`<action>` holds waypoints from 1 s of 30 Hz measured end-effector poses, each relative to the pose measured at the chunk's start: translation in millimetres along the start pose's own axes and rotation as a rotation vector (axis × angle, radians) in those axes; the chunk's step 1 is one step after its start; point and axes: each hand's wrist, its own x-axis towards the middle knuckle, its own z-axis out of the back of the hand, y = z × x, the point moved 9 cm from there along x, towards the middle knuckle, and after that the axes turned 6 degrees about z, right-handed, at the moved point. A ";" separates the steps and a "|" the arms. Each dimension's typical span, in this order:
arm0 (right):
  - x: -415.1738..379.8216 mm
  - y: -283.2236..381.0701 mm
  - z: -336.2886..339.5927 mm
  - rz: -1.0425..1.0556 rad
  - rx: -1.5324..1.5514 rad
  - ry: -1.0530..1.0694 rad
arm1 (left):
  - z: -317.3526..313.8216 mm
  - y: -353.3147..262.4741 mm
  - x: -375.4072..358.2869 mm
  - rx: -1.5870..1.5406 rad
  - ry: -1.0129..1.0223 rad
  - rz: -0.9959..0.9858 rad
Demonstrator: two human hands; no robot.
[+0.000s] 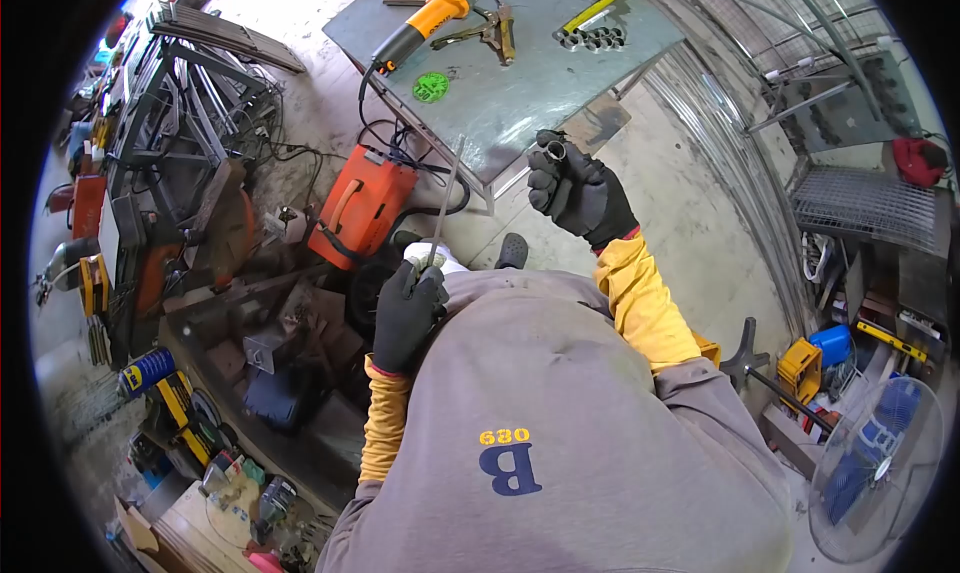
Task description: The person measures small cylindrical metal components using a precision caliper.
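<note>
My left hand (408, 311), in a dark glove, is closed around the lower end of a thin, straight metal rod (447, 198) that points up toward the table. Held up near the table's front corner, my right hand (583, 191) is gloved too and closed on a short metal tube (556, 151), its round open end facing up. Several similar short metal rings (592, 39) sit in a cluster on the grey metal table (490, 103). The rod and the tube are apart.
An orange and black power tool (425, 25), locking pliers (498, 31), a yellow stick (606, 3) and a green disc (431, 87) lie on the table. An orange welding machine (362, 203) with cables stands left. Long metal bars (735, 163) and a fan (878, 470) are right.
</note>
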 end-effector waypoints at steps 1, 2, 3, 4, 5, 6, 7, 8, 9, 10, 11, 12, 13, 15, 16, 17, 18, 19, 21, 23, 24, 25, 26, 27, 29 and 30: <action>2.8 -0.8 6.2 -0.002 0.001 0.002 | 0.1 2.4 -0.8 0.000 -0.003 -0.001; 6.7 -4.0 2.8 -0.031 0.062 0.086 | -0.8 0.8 -2.7 0.054 -0.017 -0.033; 8.0 -6.4 -0.8 -0.060 0.121 0.170 | -0.9 -0.9 -3.8 0.108 -0.031 -0.066; 7.1 -6.8 3.4 -0.062 0.122 0.171 | 0.5 0.8 -3.1 0.108 -0.034 -0.066; 6.2 -7.5 0.6 -0.059 0.121 0.137 | 2.7 2.2 -2.1 0.103 -0.040 -0.073; 6.3 -8.9 -0.1 -0.057 0.121 0.102 | 5.1 3.3 -2.0 0.098 -0.047 -0.080; 7.3 -11.1 -0.5 -0.060 0.123 0.103 | 7.3 4.6 -2.6 0.097 -0.051 -0.080; 8.6 -12.7 -1.5 -0.064 0.116 0.118 | 8.9 4.9 -2.9 0.102 -0.053 -0.082; 10.0 -14.2 -2.5 -0.068 0.109 0.133 | 10.2 5.1 -3.1 0.106 -0.055 -0.086; 12.1 -15.6 -2.1 -0.071 0.109 0.136 | 11.7 4.9 -2.3 0.106 -0.058 -0.087; 13.8 -17.6 -3.7 -0.076 0.113 0.159 | 13.9 6.0 -1.3 0.092 -0.064 -0.072; 15.9 -19.1 -5.6 -0.081 0.116 0.183 | 16.0 6.9 -0.2 0.078 -0.070 -0.058; 16.8 -20.5 -5.6 -0.085 0.116 0.186 | 17.2 6.5 -0.1 0.077 -0.074 -0.060; 17.7 -22.4 -8.4 -0.070 0.086 0.134 | 20.5 3.2 0.2 0.085 -0.094 -0.081; 15.6 -24.2 -13.2 -0.073 0.088 0.138 | 23.4 2.7 1.2 0.086 -0.099 -0.083; 14.2 -21.5 -16.4 -0.019 -0.036 0.068 | 24.0 2.9 3.0 0.103 -0.079 -0.074; 14.8 -17.4 -15.1 0.035 -0.160 -0.003 | 24.5 2.5 4.4 0.119 -0.059 -0.065; 17.1 -19.0 -12.7 0.034 -0.158 -0.001 | 26.8 1.1 4.8 0.120 -0.062 -0.065; 22.0 -19.7 -17.4 0.091 -0.297 0.138 | 28.9 -9.0 4.5 0.191 -0.074 -0.093; 27.9 -20.9 -12.8 0.088 -0.348 0.129 | 32.3 -13.2 8.0 0.192 -0.076 -0.076; 31.4 -21.5 -11.5 0.085 -0.401 0.121 | 34.4 -14.4 10.9 0.191 -0.077 -0.061; 33.9 -22.5 -11.2 0.087 -0.402 0.118 | 36.3 -16.4 13.2 0.192 -0.073 -0.060; 36.8 -23.6 -12.6 0.083 -0.422 0.103 | 39.6 -20.8 16.0 0.204 -0.090 -0.080; 39.8 -25.3 -13.5 0.078 -0.444 0.088 | 43.4 -24.6 18.7 0.215 -0.107 -0.100; 47.0 -26.6 -17.3 0.101 -0.503 0.092 | 50.6 -24.3 28.5 0.207 -0.086 -0.084; 50.9 -27.2 -20.0 0.121 -0.560 0.098 | 55.5 -22.8 34.6 0.200 -0.069 -0.067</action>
